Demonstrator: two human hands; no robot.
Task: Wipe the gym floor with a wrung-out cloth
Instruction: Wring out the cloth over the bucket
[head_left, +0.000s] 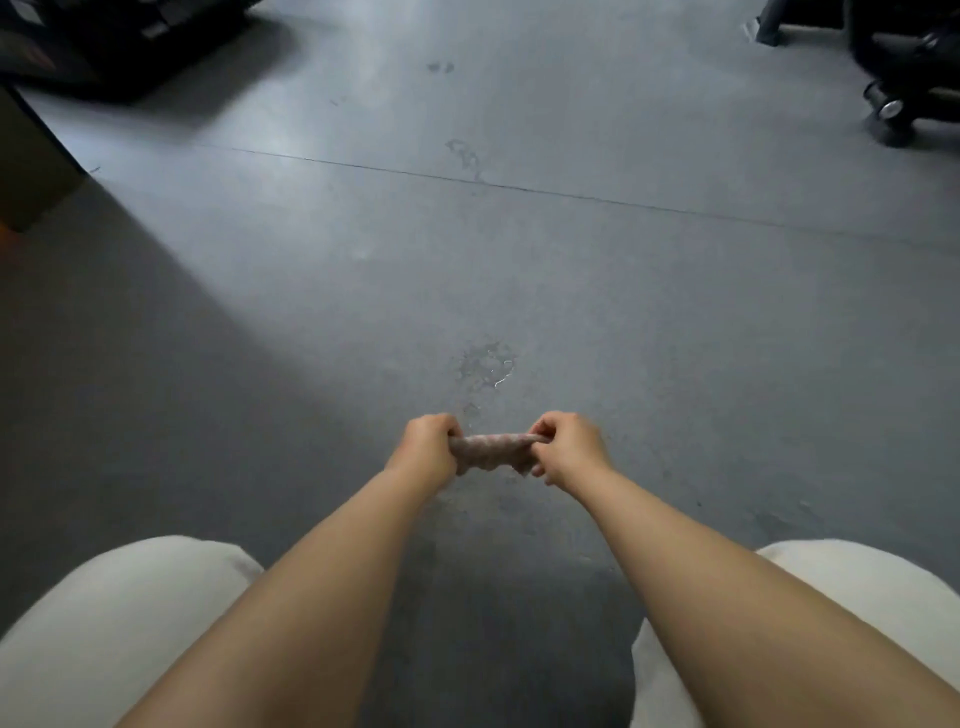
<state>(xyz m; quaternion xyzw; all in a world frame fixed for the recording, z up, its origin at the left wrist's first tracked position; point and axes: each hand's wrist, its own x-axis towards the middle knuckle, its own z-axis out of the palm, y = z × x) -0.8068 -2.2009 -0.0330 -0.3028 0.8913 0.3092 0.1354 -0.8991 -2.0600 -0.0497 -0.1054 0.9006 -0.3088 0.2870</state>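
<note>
Pale-trousered knees (130, 623) frame two bare forearms reaching forward. The left hand (427, 444) and right hand (569, 447) each clench one end of a twisted cloth (491, 451) stretched between them above the grey floor (311, 312). Just beyond lies a wet patch (485, 366). No readable writing.

A single wide-angle head camera looks forward and down from above the person's pale-trousered knees (130, 613), close over both outstretched forearms, across the grey gym floor (519, 270) towards dark wheeled equipment (904, 67) at far right.
</note>
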